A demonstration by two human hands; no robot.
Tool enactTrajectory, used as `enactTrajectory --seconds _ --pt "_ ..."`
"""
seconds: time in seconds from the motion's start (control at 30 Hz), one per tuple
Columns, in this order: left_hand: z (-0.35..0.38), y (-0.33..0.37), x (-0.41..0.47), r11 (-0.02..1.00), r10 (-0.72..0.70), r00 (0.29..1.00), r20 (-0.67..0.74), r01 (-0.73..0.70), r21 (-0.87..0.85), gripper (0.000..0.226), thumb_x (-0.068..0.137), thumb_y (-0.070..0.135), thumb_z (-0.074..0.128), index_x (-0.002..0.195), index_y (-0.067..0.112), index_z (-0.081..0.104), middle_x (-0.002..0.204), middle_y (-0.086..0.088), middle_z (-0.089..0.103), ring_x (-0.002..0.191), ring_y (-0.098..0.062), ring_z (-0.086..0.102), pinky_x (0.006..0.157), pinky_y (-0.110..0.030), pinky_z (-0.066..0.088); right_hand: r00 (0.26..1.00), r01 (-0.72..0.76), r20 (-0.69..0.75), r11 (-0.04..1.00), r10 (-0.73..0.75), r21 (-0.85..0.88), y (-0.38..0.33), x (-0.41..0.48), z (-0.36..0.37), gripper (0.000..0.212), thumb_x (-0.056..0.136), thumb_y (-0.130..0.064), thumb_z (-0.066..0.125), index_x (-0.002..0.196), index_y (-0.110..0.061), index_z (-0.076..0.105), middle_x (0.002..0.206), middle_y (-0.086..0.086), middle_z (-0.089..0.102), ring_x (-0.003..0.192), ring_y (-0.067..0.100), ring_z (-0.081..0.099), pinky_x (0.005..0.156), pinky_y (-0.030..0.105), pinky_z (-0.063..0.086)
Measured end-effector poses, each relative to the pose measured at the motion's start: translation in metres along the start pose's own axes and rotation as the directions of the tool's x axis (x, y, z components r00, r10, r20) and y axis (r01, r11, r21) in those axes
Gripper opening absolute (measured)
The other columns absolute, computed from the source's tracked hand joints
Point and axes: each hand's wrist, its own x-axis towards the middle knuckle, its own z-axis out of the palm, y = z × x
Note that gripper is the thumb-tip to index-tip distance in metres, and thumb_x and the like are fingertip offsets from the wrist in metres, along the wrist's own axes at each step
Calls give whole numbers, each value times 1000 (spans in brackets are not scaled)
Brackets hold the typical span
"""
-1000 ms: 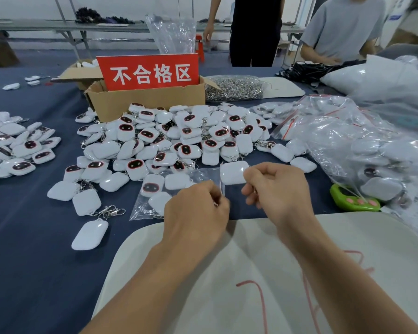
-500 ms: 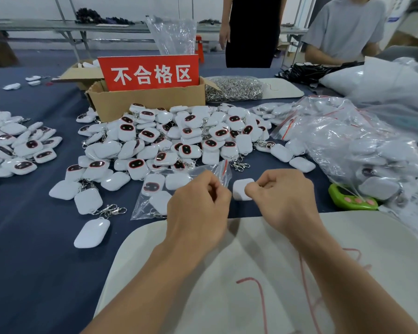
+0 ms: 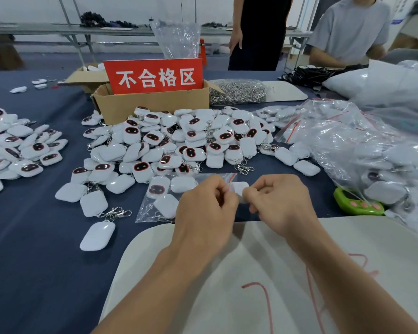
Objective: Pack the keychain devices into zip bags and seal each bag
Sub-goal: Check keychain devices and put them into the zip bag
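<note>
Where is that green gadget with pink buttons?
The green gadget lies on the blue cloth at the right, beside the right hand, tucked under the big bag of packed devices.

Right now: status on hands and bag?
Left hand and right hand both pinching one zip bag, device inside. Seal state unclear. Loose devices beyond, nothing blocking.

Single head-worn wide-angle view, forward and down, close over the table (image 3: pixel 34 261), edges perhaps warped.
</note>
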Motion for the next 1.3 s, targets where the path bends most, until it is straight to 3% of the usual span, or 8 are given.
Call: enactTrajectory --seconds 0.3,0.43,0.5,0.6,0.8,1.03,1.13,1.3 --pt "-7 0 -10 987 147 983 -112 -154 -53 19 100 23 57 83 28 51 63 13 59 62 -9 54 57 -23 37 872 74 449 960 -194 271 -11 -1 7 25 100 -9 50 91 -7 74 66 5 58 58 14 45 57 25 40" --pt "-12 -2 -6 985 64 963 -263 -104 -139 22 102 17 56 82 27 53 64 8 60 63 -11 56 57 -23 40 995 94 -24 900 -92 425 -5 9 -7 27 90 -11 57 92 -24 81 56 2 62 50 10 48 52 17 39" --pt "-20 -1 0 968 -21 932 -362 -72 -240 26 102 14 55 79 27 53 65 13 61 60 -6 55 58 -18 39 953 122 -294 981 -74 150 9 24 -20 31 90 -13 57 105 -30 79 83 -4 74 77 17 64 71 26 47" --pt "-41 2 16 876 -170 846 -505 -105 -471 25 98 13 53 77 24 53 59 14 55 56 -6 48 60 -26 41 979 44 -144 844 -142 -534 28 44 -28 65 94 -22 60 156 -24 41 158 7 44 147 32 32 120 44 27" --pt "-74 9 31 848 -51 729 -682 -329 -416 23 98 14 51 80 28 51 61 18 57 58 -5 51 59 -21 42 990 83 -45 804 -135 -589 31 47 -10 53 94 -15 50 146 -18 50 135 11 66 131 30 49 118 36 19" --pt "-17 -15 9 996 85 994 -63 -86 -12 19 102 24 55 83 27 55 69 9 65 67 -13 62 67 -34 49 974 51 -155 832 -163 -552 27 54 -12 67 95 -20 55 159 -17 34 165 14 32 153 34 21 124 45 17" --pt "0 -21 8 966 22 984 175 -66 249 15 98 27 55 84 29 51 70 8 60 76 -19 59 69 -37 45 988 76 -47 729 -147 -680 30 61 -11 52 101 -29 46 150 -12 41 152 14 47 142 34 36 121 46 19" --pt "-3 -21 8 982 35 980 197 -70 174 17 92 30 61 77 32 55 62 17 55 63 -5 50 57 -23 31 961 217 -8 766 -278 -605 26 50 0 31 96 -31 59 125 -18 55 120 8 54 108 33 54 90 43 41"
